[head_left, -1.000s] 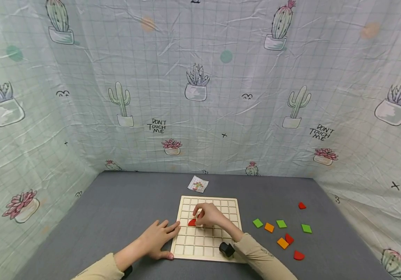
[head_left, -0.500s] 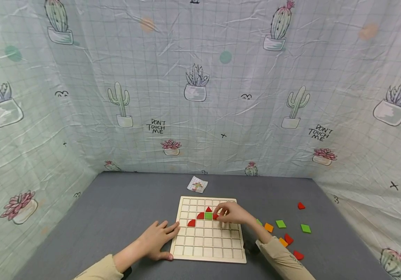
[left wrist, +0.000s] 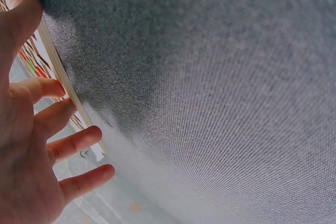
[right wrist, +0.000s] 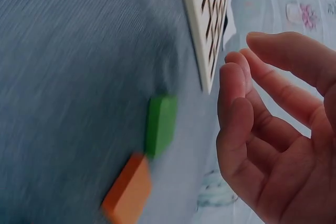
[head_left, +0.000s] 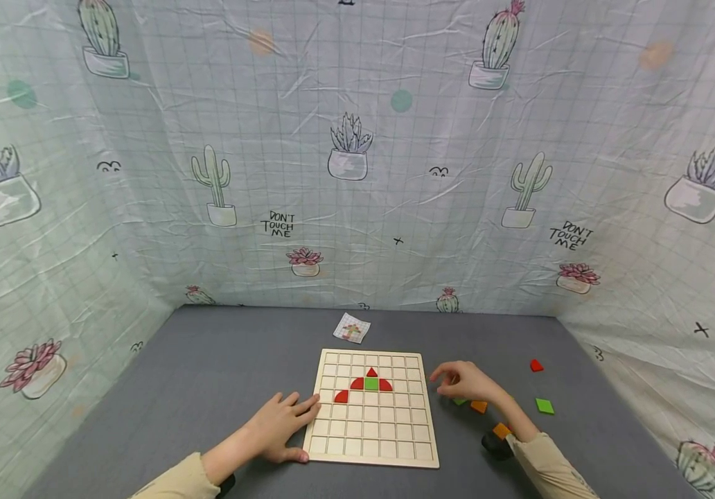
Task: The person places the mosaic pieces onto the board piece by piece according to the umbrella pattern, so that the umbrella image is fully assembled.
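Note:
A pale wooden grid board point(head_left: 371, 431) lies on the grey table. Set in its cells are a green square tile point(head_left: 371, 383), a red triangle tile point(head_left: 372, 372) above it, and red quarter-round tiles point(head_left: 357, 384) on both sides, with one more lower left. My left hand point(head_left: 278, 427) touches the board's left edge, fingers spread and thumb at the near corner. Off the board's right side, my right hand point(head_left: 468, 380) hovers with loosely bent fingers and nothing between them. Below it, the right wrist view has a green tile point(right wrist: 161, 124) and an orange tile point(right wrist: 128, 192).
Right of the board lie loose tiles, among them a red one point(head_left: 537, 365), a green one point(head_left: 544, 406) and an orange one point(head_left: 502, 431); the right arm hides others. A small pattern card point(head_left: 352, 328) lies behind the board. A printed curtain point(head_left: 357, 222) surrounds the table.
My right hand has left the board and moved right over the loose tiles, letting go of the red quarter-round tile right of the green square. My left hand has stayed in place.

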`<action>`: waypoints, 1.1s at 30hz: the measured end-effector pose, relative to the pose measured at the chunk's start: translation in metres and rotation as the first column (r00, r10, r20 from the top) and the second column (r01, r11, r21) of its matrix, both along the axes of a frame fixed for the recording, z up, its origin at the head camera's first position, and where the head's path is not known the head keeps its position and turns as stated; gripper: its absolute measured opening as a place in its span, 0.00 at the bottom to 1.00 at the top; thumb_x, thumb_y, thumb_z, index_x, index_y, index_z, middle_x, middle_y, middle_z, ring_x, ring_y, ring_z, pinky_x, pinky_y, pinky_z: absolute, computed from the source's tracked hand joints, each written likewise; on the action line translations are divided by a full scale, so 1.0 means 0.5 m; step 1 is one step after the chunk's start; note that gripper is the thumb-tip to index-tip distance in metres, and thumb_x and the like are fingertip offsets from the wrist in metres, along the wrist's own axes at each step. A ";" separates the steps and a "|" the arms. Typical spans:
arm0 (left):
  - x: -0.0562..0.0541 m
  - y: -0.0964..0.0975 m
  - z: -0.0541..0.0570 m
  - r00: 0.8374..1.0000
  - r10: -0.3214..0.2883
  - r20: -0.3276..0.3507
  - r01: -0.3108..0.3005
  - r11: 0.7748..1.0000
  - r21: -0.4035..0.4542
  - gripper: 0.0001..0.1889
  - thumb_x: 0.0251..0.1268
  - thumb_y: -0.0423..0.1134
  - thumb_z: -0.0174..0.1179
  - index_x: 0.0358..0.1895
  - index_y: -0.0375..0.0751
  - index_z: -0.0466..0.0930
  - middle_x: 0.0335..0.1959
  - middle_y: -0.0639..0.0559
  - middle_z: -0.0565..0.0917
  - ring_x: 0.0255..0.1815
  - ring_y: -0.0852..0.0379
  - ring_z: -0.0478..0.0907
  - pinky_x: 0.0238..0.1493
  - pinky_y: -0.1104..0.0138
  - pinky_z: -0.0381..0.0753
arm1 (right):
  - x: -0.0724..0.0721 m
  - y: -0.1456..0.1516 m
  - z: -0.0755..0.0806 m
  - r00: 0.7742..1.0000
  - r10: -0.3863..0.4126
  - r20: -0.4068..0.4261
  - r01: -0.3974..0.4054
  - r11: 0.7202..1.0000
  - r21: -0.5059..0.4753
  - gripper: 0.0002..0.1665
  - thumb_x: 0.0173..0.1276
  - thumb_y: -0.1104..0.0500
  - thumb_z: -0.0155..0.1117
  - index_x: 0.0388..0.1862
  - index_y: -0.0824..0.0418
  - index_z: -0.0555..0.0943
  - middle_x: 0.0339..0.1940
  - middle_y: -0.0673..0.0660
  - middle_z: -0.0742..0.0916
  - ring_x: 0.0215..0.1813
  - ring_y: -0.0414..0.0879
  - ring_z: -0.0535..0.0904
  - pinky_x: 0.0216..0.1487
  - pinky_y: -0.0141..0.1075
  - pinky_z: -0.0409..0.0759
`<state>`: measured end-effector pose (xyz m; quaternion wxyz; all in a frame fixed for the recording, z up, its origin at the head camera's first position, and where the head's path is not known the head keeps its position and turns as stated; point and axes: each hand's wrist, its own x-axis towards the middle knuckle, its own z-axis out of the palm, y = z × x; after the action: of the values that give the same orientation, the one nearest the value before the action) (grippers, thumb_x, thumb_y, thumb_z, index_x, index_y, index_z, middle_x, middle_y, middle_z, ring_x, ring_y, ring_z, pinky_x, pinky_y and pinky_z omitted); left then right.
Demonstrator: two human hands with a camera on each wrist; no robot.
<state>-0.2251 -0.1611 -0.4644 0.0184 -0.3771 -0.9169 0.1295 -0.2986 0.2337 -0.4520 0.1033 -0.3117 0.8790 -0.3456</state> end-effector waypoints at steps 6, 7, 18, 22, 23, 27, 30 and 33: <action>0.003 0.002 0.007 1.000 -0.003 -0.002 0.003 1.000 -0.007 0.43 0.47 0.72 0.46 0.65 0.49 0.61 0.65 0.53 0.66 0.47 0.56 0.68 0.38 0.63 0.65 | 0.005 0.039 0.002 1.000 -0.028 0.013 0.028 1.000 -0.003 0.16 0.59 0.63 0.60 0.45 0.71 0.76 0.26 0.60 0.82 0.23 0.42 0.74 0.24 0.30 0.69; 0.004 0.002 0.007 1.000 -0.002 0.000 0.002 1.000 -0.007 0.43 0.47 0.72 0.47 0.65 0.49 0.61 0.65 0.53 0.65 0.48 0.55 0.68 0.38 0.62 0.65 | 0.004 0.044 0.002 0.999 -0.034 0.017 0.034 0.999 0.001 0.16 0.59 0.63 0.60 0.45 0.71 0.76 0.26 0.60 0.82 0.22 0.41 0.73 0.24 0.30 0.69; 0.004 0.002 0.007 1.000 -0.003 0.002 0.003 1.000 -0.005 0.43 0.48 0.72 0.47 0.65 0.49 0.61 0.65 0.53 0.65 0.49 0.54 0.68 0.41 0.61 0.66 | -0.008 0.080 -0.013 0.993 -0.094 0.071 0.090 0.994 0.057 0.16 0.56 0.65 0.60 0.44 0.69 0.77 0.24 0.58 0.82 0.21 0.35 0.70 0.23 0.30 0.67; 0.003 0.002 0.006 1.000 -0.005 0.001 0.005 1.000 -0.005 0.43 0.48 0.72 0.47 0.65 0.49 0.61 0.65 0.53 0.66 0.49 0.55 0.68 0.40 0.61 0.66 | -0.011 0.085 -0.019 0.992 -0.090 0.084 0.084 0.994 0.067 0.16 0.54 0.66 0.61 0.43 0.69 0.78 0.25 0.58 0.82 0.21 0.34 0.69 0.22 0.30 0.67; 0.003 0.002 0.006 1.000 -0.004 0.002 0.004 1.000 -0.005 0.43 0.48 0.72 0.47 0.65 0.49 0.61 0.65 0.53 0.65 0.49 0.55 0.68 0.40 0.61 0.66 | -0.011 0.085 -0.021 0.992 -0.090 0.087 0.084 0.994 0.068 0.15 0.54 0.66 0.61 0.43 0.68 0.78 0.25 0.58 0.82 0.21 0.34 0.69 0.22 0.30 0.67; 0.005 0.001 0.008 1.000 -0.009 -0.001 0.009 1.000 -0.003 0.43 0.47 0.72 0.46 0.65 0.49 0.61 0.65 0.53 0.66 0.48 0.55 0.68 0.39 0.62 0.65 | -0.012 0.083 -0.024 0.992 -0.096 0.084 0.090 0.993 0.077 0.13 0.54 0.67 0.61 0.41 0.67 0.79 0.24 0.56 0.82 0.20 0.34 0.69 0.22 0.30 0.67; 0.006 0.000 0.009 1.000 -0.019 -0.012 0.019 1.000 0.002 0.43 0.48 0.73 0.45 0.65 0.48 0.62 0.65 0.53 0.66 0.48 0.55 0.68 0.38 0.62 0.65 | -0.014 0.081 -0.023 0.991 -0.102 0.086 0.095 0.992 0.081 0.12 0.54 0.67 0.60 0.39 0.66 0.80 0.23 0.56 0.82 0.19 0.34 0.69 0.21 0.30 0.67; 0.006 -0.001 0.009 0.999 -0.029 -0.020 0.029 1.000 0.007 0.43 0.48 0.73 0.45 0.64 0.48 0.62 0.64 0.52 0.67 0.48 0.54 0.68 0.38 0.62 0.65 | -0.018 0.080 -0.023 0.989 -0.117 0.090 0.110 0.991 0.080 0.11 0.54 0.66 0.61 0.38 0.66 0.80 0.22 0.56 0.83 0.18 0.36 0.69 0.20 0.31 0.67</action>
<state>-0.2218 -0.1618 -0.4598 0.0307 -0.3890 -0.9116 0.1297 -0.3078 0.2737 -0.4636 0.1365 -0.2401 0.9019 -0.3321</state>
